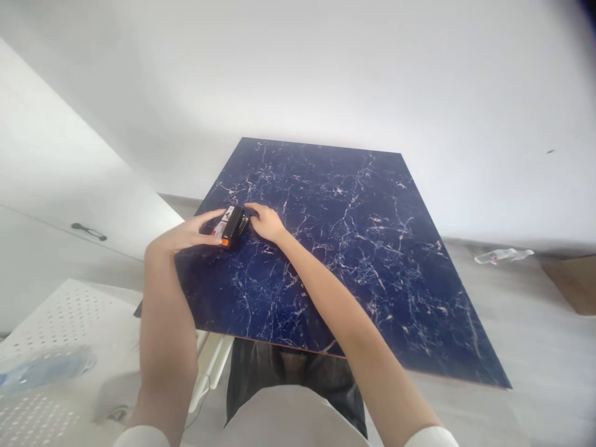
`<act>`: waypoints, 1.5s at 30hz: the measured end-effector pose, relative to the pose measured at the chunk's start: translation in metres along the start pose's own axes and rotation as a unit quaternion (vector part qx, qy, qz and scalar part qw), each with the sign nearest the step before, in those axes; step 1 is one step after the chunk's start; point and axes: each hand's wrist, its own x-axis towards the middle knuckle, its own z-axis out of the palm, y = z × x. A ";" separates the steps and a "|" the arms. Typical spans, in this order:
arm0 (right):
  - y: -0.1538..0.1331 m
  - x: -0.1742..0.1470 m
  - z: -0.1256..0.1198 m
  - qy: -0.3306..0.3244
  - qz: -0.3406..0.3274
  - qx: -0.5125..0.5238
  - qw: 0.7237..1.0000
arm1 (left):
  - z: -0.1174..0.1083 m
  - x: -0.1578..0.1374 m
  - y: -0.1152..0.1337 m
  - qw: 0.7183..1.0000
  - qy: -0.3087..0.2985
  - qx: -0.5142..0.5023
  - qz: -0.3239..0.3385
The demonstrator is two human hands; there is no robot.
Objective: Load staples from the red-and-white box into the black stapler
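Near the left edge of the dark blue marble-patterned tabletop (326,236) lies a small box (226,226) with black, white and orange on it. My left hand (189,234) grips the box from the left, fingers at its far end and thumb at its near orange corner. A black piece with a shiny metal part (244,225) sits against the box's right side; I cannot tell what it is. My right hand (267,222) is closed beside it, with index finger and thumb around a dark bit at its far end. What those fingers hold is mostly hidden.
A white perforated surface (74,310) stands at the lower left, with a clear plastic bottle (49,367) lying on it. On the floor to the right are a crumpled clear plastic item (503,255) and a brown cardboard piece (575,282). A white wall (316,74) rises behind the table.
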 end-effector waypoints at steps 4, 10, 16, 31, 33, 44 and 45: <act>0.004 0.005 0.006 -0.030 -0.025 0.017 0.999 | 0.004 0.007 0.002 0.999 -0.015 0.049 -0.019; 0.009 0.004 0.006 0.004 -0.018 -0.009 1.000 | 0.000 0.005 0.004 0.997 -0.047 0.054 -0.024; 0.019 0.012 0.003 0.030 0.017 0.022 0.999 | 0.013 0.009 0.012 0.996 0.025 0.090 -0.003; 0.016 0.008 -0.033 -0.061 -0.140 -0.193 0.969 | 0.054 0.026 0.046 0.969 0.153 0.173 0.088; 0.012 0.006 -0.038 -0.056 -0.141 -0.217 0.964 | 0.056 0.025 0.048 0.970 0.155 0.169 0.083; 0.010 0.003 -0.043 -0.083 -0.160 -0.277 0.944 | 0.061 0.027 0.048 0.975 0.136 0.158 0.071; 0.011 0.003 -0.042 -0.076 -0.158 -0.280 0.944 | 0.061 0.027 0.048 0.976 0.133 0.158 0.074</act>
